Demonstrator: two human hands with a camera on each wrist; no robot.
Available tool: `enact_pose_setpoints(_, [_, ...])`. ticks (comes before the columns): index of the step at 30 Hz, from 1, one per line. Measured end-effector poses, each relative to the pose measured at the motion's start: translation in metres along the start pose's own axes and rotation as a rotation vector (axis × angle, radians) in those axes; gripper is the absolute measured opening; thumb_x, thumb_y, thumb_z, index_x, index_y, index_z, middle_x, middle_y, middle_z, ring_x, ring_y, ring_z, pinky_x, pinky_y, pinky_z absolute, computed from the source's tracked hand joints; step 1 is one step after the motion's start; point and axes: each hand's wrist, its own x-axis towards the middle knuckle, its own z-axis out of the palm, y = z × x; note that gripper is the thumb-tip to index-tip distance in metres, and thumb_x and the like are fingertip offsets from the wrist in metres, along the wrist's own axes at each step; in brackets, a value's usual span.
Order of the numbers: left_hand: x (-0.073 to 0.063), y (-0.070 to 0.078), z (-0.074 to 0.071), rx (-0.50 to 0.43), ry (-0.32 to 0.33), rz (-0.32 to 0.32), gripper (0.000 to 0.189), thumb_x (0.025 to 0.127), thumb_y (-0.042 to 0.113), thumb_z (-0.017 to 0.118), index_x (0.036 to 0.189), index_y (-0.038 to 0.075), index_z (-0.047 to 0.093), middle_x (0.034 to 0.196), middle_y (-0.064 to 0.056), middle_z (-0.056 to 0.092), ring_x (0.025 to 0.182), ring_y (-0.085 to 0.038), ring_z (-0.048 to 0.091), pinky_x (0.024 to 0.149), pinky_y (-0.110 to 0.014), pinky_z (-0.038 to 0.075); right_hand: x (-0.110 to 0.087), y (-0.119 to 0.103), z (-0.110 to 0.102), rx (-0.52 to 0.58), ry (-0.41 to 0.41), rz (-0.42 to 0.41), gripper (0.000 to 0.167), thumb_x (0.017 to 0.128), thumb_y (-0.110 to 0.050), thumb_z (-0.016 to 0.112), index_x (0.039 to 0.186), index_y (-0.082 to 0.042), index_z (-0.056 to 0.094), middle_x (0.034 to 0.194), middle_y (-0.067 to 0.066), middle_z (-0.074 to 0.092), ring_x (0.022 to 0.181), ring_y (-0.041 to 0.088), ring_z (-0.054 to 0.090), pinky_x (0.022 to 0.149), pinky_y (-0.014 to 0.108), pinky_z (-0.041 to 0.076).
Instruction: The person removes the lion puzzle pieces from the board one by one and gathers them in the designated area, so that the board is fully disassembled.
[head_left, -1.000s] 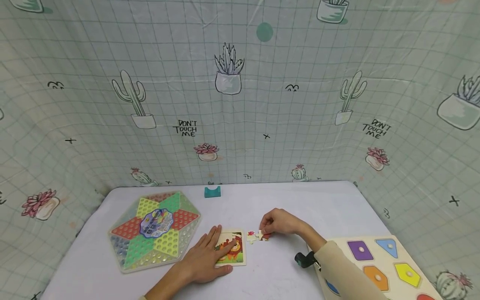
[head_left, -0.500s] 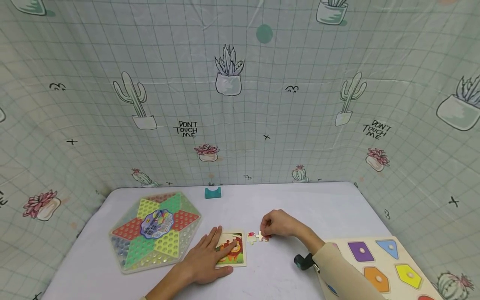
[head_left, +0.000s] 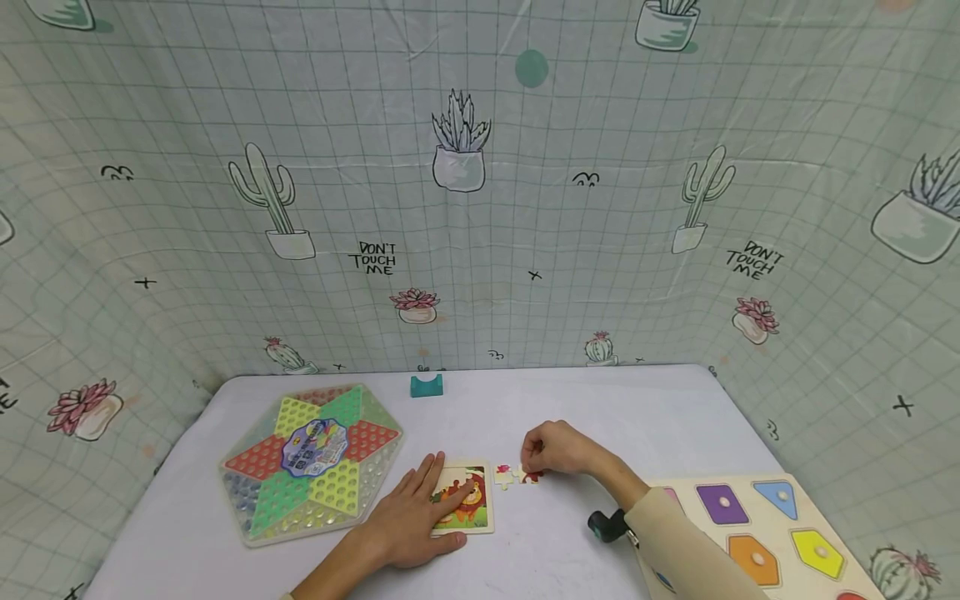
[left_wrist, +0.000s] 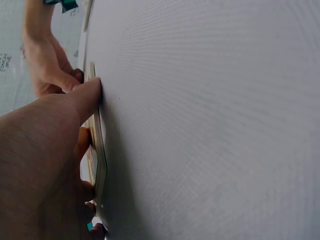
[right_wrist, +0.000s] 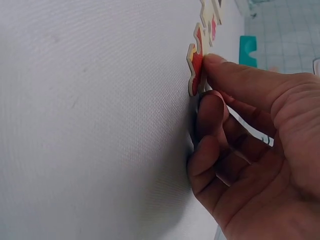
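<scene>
My left hand (head_left: 416,517) lies with spread, straight fingers across a small wooden jigsaw puzzle (head_left: 474,518) with a lion picture. Part of its left side is hidden under the hand. In the left wrist view, the fingers of that hand (left_wrist: 55,145) reach along the puzzle's pale edge (left_wrist: 102,165). To the right, my right hand (head_left: 558,447) pinches a red and cream puzzle piece (right_wrist: 196,70) low at the table, thumb at its edge. A second puzzle piece (head_left: 503,476) with a pink-red patch lies between the held piece and the puzzle frame.
A hexagonal Chinese checkers board (head_left: 255,462) stands left of my left hand. A teal block with a curved notch (head_left: 427,386) sits at the table's back. A shape-peg board (head_left: 776,521) lies at the right, partly under my right sleeve (head_left: 690,542); a black device (head_left: 609,525) shows at that wrist.
The piece in my right hand has turned slightly and shifted a little at the second piece's right side. My left hand stays in place on the puzzle.
</scene>
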Motion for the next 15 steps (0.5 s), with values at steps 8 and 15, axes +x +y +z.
enact_pose_setpoints(8, [0.0006, 0.0018, -0.0004, 0.012, -0.008, -0.010, 0.072, 0.094, 0.070, 0.047, 0.157, 0.037, 0.036, 0.168, -0.020, 0.008, 0.155, -0.035, 0.009, 0.120, -0.056, 0.023, 0.0000, 0.0029, 0.0010, -0.005, -0.009, -0.026, 0.010, 0.089, -0.014, 0.077, 0.082, -0.016, 0.070, 0.072, -0.007, 0.062, 0.067, 0.010, 0.054, 0.061, 0.026, 0.045])
enact_pose_setpoints(15, [-0.0001, 0.0021, -0.0008, 0.018, -0.003, -0.007, 0.072, 0.095, 0.070, 0.046, 0.157, 0.036, 0.036, 0.168, -0.020, 0.008, 0.155, -0.035, 0.008, 0.120, -0.056, 0.023, 0.0010, 0.0021, 0.0002, -0.017, -0.007, -0.047, 0.012, 0.088, -0.014, 0.077, 0.081, -0.018, 0.069, 0.070, -0.007, 0.060, 0.067, 0.010, 0.053, 0.061, 0.025, 0.043])
